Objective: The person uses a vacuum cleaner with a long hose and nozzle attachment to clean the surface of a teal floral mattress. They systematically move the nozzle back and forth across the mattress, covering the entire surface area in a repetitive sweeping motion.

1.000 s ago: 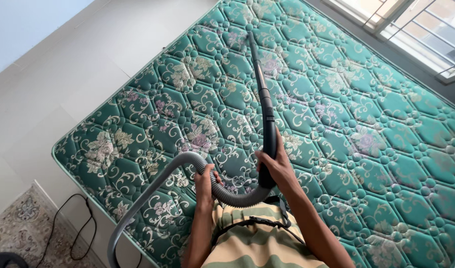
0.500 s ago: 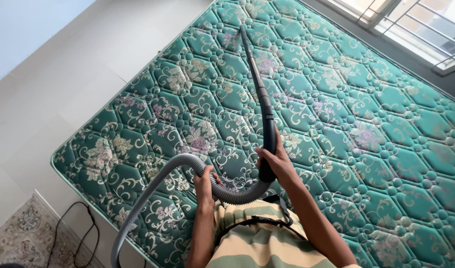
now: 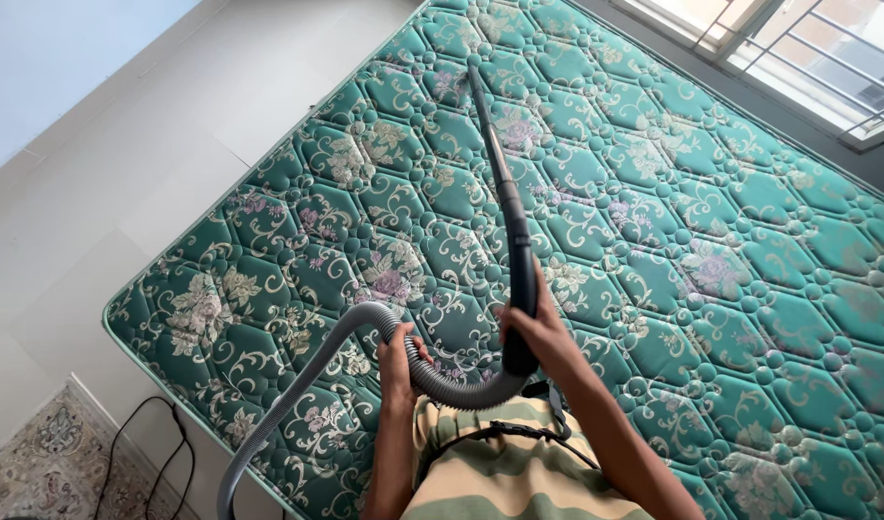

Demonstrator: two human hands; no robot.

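Mattress (image 3: 654, 250) work: right hand (image 3: 543, 332) closes around the dark vacuum wand (image 3: 507, 197), angling its tip toward the far edge, while left hand (image 3: 398, 361) grips the ribbed grey hose (image 3: 365, 323), keeping slack clear near the near edge.

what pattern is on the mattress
Teal quilted mattress with cream and pink floral scrollwork, seen in the head view.

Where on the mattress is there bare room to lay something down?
The green quilted floral mattress lies bare right of the black vacuum wand, toward the window, and left of it toward the pale floor. It is crowded near the left hand on the grey ribbed hose and the right hand.
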